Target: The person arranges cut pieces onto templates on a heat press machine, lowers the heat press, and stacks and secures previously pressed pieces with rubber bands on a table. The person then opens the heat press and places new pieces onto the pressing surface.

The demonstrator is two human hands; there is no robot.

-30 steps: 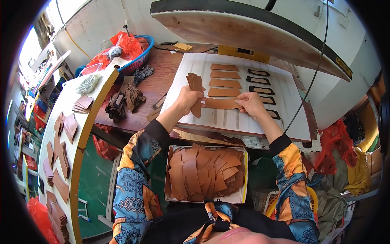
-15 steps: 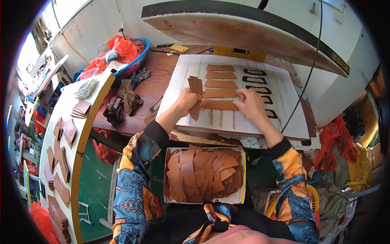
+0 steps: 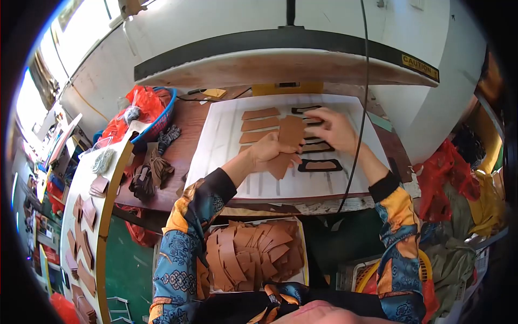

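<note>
My left hand (image 3: pixel 268 151) grips a fanned stack of brown leather pieces (image 3: pixel 291 132) above the white board (image 3: pixel 226 121). Just right of the stack, my right hand (image 3: pixel 335 129) has its fingers apart, with nothing visible between them. A column of separate brown strips (image 3: pixel 259 124) lies on the board left of the stack, its lower part partly covered by my left hand. Black-rimmed oval pieces (image 3: pixel 320 165) lie in another column, partly hidden beneath my right hand.
A raised press plate (image 3: pixel 286 62) with a caution label hangs over the board's back. Below the board stands a box (image 3: pixel 304 248) heaped with brown pieces. A blue basket (image 3: pixel 168 112) sits back left; a side table (image 3: pixel 110 202) holds more pieces. A cable (image 3: pixel 365 81) hangs down right.
The view has turned right. My right hand has let go of the lowest strip and moved to the black-rimmed pieces. My left hand has moved right with the stack, now fanned wider.
</note>
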